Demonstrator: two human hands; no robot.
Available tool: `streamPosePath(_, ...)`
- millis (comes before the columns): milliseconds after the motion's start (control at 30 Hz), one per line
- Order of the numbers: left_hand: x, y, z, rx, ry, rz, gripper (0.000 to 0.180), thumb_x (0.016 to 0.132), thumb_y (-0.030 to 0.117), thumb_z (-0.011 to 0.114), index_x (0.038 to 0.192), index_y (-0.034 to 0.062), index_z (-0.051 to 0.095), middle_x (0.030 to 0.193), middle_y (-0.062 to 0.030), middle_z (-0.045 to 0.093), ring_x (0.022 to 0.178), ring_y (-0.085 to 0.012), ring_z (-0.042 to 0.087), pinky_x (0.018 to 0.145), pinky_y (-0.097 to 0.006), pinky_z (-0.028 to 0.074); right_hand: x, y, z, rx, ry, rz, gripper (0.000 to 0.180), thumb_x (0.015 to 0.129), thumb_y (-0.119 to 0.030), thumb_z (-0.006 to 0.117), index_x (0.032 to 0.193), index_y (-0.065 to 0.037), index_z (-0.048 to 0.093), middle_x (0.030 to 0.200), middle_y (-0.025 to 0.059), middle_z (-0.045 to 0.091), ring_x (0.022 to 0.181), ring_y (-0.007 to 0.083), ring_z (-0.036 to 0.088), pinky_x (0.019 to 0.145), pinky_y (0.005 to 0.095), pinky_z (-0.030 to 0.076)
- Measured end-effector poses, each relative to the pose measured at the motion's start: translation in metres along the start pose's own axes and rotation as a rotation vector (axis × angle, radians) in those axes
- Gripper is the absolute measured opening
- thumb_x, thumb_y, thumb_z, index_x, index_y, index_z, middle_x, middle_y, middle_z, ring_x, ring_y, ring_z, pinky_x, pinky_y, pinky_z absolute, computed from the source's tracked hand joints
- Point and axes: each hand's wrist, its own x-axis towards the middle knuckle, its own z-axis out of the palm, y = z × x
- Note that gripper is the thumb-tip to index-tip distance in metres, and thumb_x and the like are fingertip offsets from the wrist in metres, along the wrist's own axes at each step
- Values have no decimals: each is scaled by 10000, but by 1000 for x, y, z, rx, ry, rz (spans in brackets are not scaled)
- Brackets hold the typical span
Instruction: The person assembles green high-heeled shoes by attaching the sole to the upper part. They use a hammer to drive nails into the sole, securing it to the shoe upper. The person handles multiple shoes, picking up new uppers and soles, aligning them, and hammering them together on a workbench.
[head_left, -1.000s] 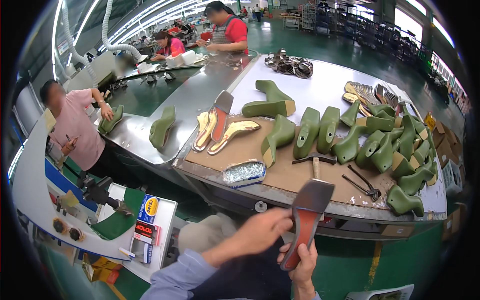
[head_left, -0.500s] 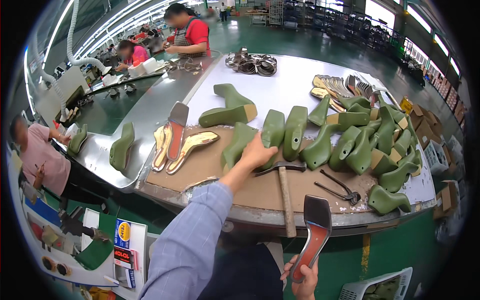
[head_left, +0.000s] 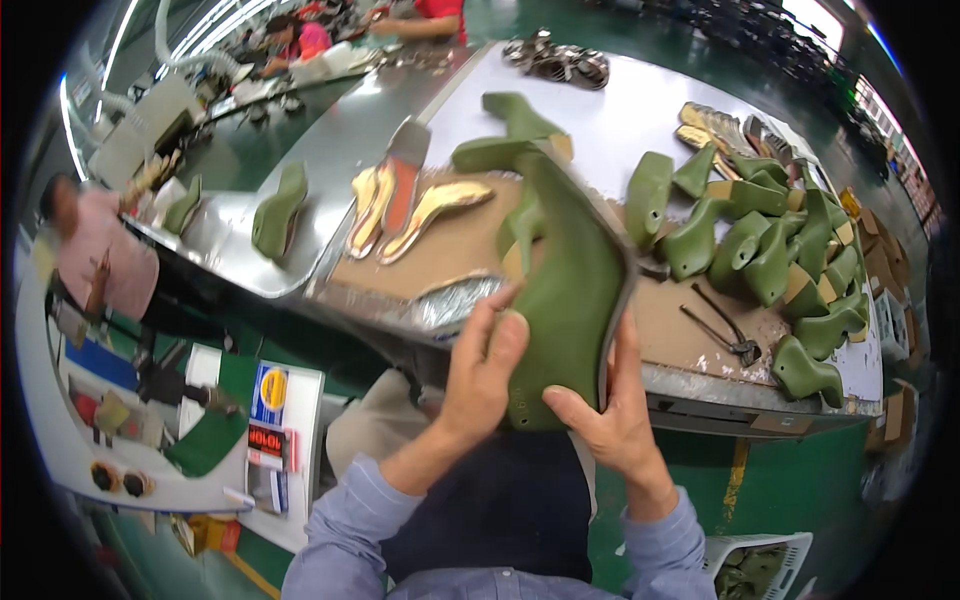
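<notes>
1. Through the head view, I had a smooth green, foot-shaped plastic last (head_left: 565, 310) held up before the body at the table's near edge, tilted, its holed end nearest the person, probably to keep its side in clear sight.
2. My right hand (head_left: 620, 425) was clamped on its right side, thumb across the green face and fingers behind. A thin, dark-edged sole piece (head_left: 630, 270) ran along that side, so the grip seemed meant to keep the two pressed together.
3. My left hand (head_left: 480, 370) lay at the left edge, apart from the right, apparently as a counter-support; I could not tell whether it gripped or only steadied.
4. To the right, dark metal pincers (head_left: 748, 350) lay splayed on the brown board (head_left: 665, 325), likely parked within easy reach.
5. Farther right, a heap of green plastic lasts (head_left: 770, 260) crowded the table, perhaps to leave the near middle for working.
6. Far left, pale-gold curved insoles (head_left: 435, 215) lay beside a red-brown insole with a grey end (head_left: 400, 195), seemingly grouped as like parts.
</notes>
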Motion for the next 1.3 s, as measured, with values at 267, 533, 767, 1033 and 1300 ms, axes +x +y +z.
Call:
streamPosePath(267,-4,28,-109,-648,398,92,737,998,622,419,1447,36,429,1401,-175,540,1294,-314,537,1092,-477,428,35,19,12,-875,-451,-365,723,746,-97,834,1373,-52,476,1252,184,592,1141,381,588,970,435,494)
streamPosePath(533,-33,-2,-161,-680,381,-156,715,1008,551,435,1466,15,319,1385,-198,517,1285,-324,531,1089,-466,442,39,66,17,-1026,-654,-352,672,759,-121,805,1355,-71,497,1300,168,548,1132,373,553,965,451,475)
streamPosePath(767,-5,-7,-177,-347,458,-239,588,874,121,697,1361,1,390,1152,-146,616,1024,-231,666,885,-352,580,42,68,10,-1009,-663,-302,669,745,-200,838,1325,-90,523,1331,185,527,1177,386,537,983,461,469)
streamPosePath(1033,-5,-10,-167,-158,622,-204,540,839,60,608,1325,-24,390,1148,-178,600,956,-230,670,802,-325,598,38,62,15,-970,-594,-165,611,832,-269,792,1267,2,460,1243,234,540,1151,413,542,971,466,464)
streamPosePath(1300,14,28,-184,1207,186,466,259,818,77,663,1065,2,676,1095,-169,699,953,-353,678,916,-393,525,43,60,13,-1099,-640,-167,703,834,-307,793,1360,1,443,1183,238,569,1078,419,585,935,469,490)
